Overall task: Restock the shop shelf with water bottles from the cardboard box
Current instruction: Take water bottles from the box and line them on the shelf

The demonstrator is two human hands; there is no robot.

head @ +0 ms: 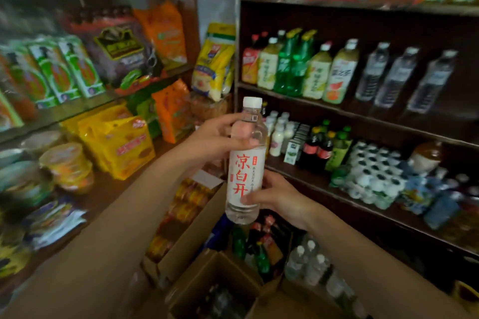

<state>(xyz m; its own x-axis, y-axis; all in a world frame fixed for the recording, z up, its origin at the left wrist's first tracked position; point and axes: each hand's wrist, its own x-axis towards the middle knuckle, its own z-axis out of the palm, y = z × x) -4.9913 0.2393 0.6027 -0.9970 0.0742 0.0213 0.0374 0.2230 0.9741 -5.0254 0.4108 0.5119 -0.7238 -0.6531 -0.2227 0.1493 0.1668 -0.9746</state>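
Both hands hold one upright bottle (246,163) in mid-air, above the open box (207,280) and near the shelf (363,114) on the right. The left hand (217,137) wraps its upper body just under the cap; the right hand (274,197) cups the lower part, likely steadying it for placing. Water bottles (404,77) already stand at the shelf's far right, with room beside them.

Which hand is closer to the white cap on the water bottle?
Left. The left hand grips the water bottle high up, just under the white cap. The right hand holds it near the bottom, farther away.
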